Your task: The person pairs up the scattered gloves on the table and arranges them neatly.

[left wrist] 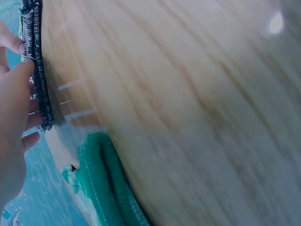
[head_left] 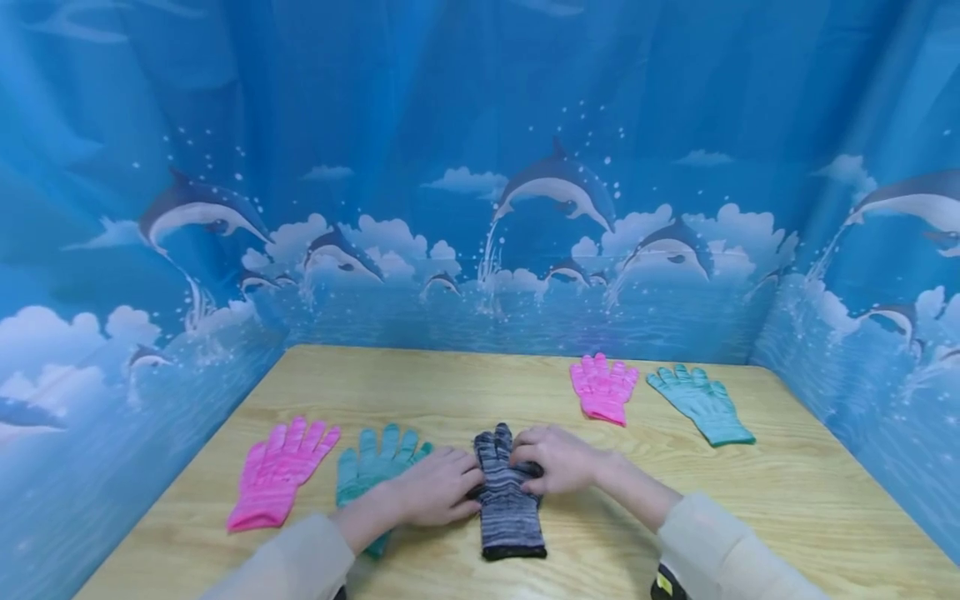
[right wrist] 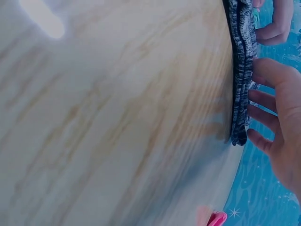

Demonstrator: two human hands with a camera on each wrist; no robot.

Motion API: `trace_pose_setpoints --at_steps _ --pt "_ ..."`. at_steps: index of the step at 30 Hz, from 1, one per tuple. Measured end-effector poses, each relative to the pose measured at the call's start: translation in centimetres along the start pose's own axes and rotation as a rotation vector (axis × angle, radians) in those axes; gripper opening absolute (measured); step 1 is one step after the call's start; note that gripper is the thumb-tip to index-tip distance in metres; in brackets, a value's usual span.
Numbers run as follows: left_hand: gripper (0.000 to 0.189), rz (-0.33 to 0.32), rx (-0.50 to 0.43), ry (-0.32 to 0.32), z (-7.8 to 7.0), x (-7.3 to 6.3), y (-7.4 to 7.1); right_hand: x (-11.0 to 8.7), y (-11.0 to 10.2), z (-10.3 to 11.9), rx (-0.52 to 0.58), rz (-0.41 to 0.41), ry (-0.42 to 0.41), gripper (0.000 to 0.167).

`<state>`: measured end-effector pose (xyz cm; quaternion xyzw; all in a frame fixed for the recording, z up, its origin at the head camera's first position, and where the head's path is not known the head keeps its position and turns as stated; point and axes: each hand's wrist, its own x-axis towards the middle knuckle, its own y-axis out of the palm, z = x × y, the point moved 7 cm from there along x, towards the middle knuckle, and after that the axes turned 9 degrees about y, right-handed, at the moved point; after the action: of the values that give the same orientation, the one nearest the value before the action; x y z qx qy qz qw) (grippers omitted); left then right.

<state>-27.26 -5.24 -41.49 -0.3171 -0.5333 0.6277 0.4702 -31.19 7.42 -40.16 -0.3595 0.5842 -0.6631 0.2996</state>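
A grey-and-black striped knit glove (head_left: 512,512) lies on the table in front of me, fingers pointing away and black cuff near. My left hand (head_left: 438,490) has its fingertips at the glove's left edge. From the other side, my right hand (head_left: 558,460) rests its bent fingertips on the glove's right side, by its fingers. Both wrist views show the glove edge-on, low on the tabletop, with loosely bent fingers touching it. Under my left forearm lies a teal glove (head_left: 365,468), its middle hidden; its green cuff (left wrist: 101,174) shows large in the left wrist view.
A pink glove (head_left: 279,475) lies flat at the left. Farther back on the right are another pink glove (head_left: 603,387) and another teal glove (head_left: 705,406). The wood-grain table (head_left: 420,383) is bounded by a blue dolphin-print curtain (head_left: 450,225) behind and at both sides.
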Motion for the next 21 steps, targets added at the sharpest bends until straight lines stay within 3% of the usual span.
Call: trace_pose_setpoints --at_steps 4,12,17,21 --pt "0.030 0.002 0.059 0.026 -0.1 -0.1 0.2 -0.1 0.3 0.1 -0.022 0.033 0.026 0.032" --pt "0.028 -0.002 0.108 0.060 -0.1 -0.4 -0.2 -0.2 0.4 0.2 -0.034 -0.002 0.001 0.030" --pt "0.019 -0.097 0.094 0.033 0.8 0.1 -1.6 0.0 -0.9 -0.2 0.038 -0.171 0.013 0.021" --pt "0.010 -0.189 0.087 -0.056 2.4 1.0 -3.0 0.6 -2.2 -0.8 0.091 -0.313 0.118 0.015"
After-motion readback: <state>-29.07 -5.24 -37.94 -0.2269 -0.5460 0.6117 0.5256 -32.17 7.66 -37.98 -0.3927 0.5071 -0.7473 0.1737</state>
